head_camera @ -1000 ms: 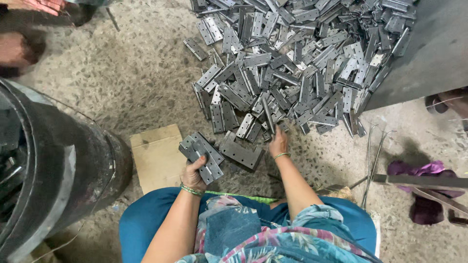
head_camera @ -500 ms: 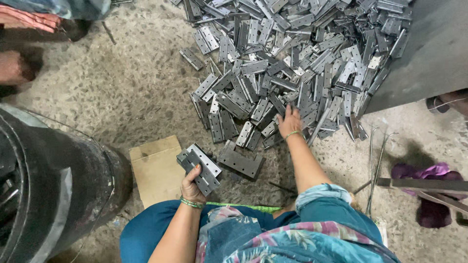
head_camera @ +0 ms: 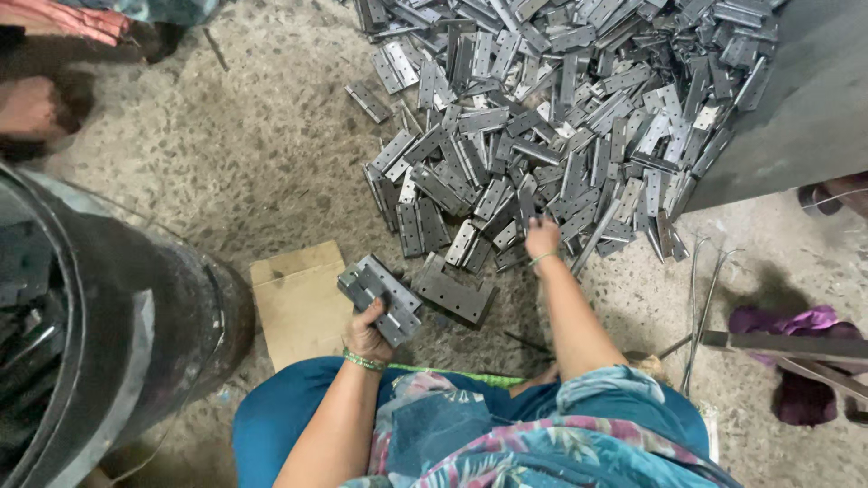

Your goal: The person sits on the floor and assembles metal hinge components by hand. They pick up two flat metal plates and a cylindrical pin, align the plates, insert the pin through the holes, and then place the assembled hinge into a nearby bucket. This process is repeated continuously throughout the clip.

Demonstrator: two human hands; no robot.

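Nearest the camera, the person sits low on the floor (head_camera: 226,163), blue trousers and a flowered garment filling the bottom of the view. The left hand (head_camera: 366,330) is clenched around a stack of grey metal hinges (head_camera: 380,298), held just above the knee beside a flat piece of cardboard (head_camera: 298,303). The stack looks loosely aligned, plates fanned at an angle; if the grip eases, the outer plates could slide off and drop on the leg or the floor. A few more hinges (head_camera: 457,294) lie just beyond the stack, between the two arms.

Farther out, the right hand (head_camera: 542,237) reaches into the near edge of the big pile of hinges (head_camera: 561,117). Its fingers curl down among the plates, but whether they have closed on one or only touch the pile cannot be told, since the hand's back hides them. The stamped edges may be sharp, and pulling one plate from under others could scrape the bare fingers or set neighbours sliding.

Thin metal rods (head_camera: 701,298) lie to the right, close to the knee, and could roll underfoot. A dark drum (head_camera: 117,334) on the left is cut off, its contents too dim to read. A grey sheet (head_camera: 796,99) covers the pile's far right side. At the top left a foot of another person (head_camera: 32,108) shows only in part.
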